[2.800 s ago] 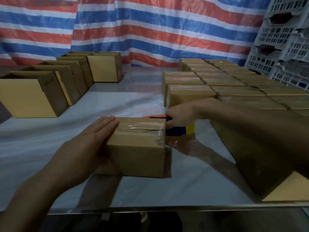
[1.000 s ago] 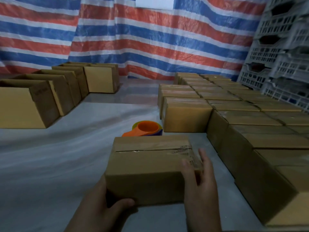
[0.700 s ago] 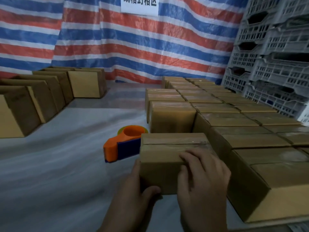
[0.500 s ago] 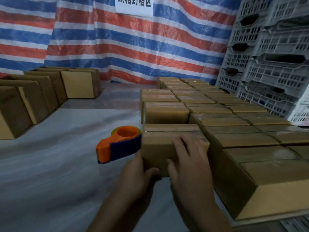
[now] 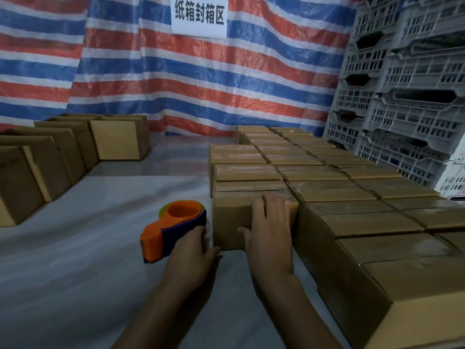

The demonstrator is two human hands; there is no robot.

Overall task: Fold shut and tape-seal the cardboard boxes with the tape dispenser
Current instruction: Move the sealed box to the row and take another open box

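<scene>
Head view: the right hand (image 5: 273,222) lies flat on the cardboard box (image 5: 232,215), palm on its near face and straight fingers (image 5: 264,201) reaching over the top edge onto the taped lid, gripping nothing; this box stands on the counter (image 5: 75,248) at the near left corner of a block of sealed boxes (image 5: 352,197), touching its neighbours behind and to the right; the left hand (image 5: 193,248) rests low on the counter between the box and the tape dispenser (image 5: 173,222), thumb pointing toward the box's lower corner; its fingers are hidden behind the back of the hand, so whether they hold anything cannot be told; the orange and blue dispenser sits just left of the box; open boxes (image 5: 50,152) line the far left; a striped tarp (image 5: 226,84) with a white sign (image 5: 200,15) hangs behind; grey crates (image 5: 402,96) are stacked at right.
</scene>
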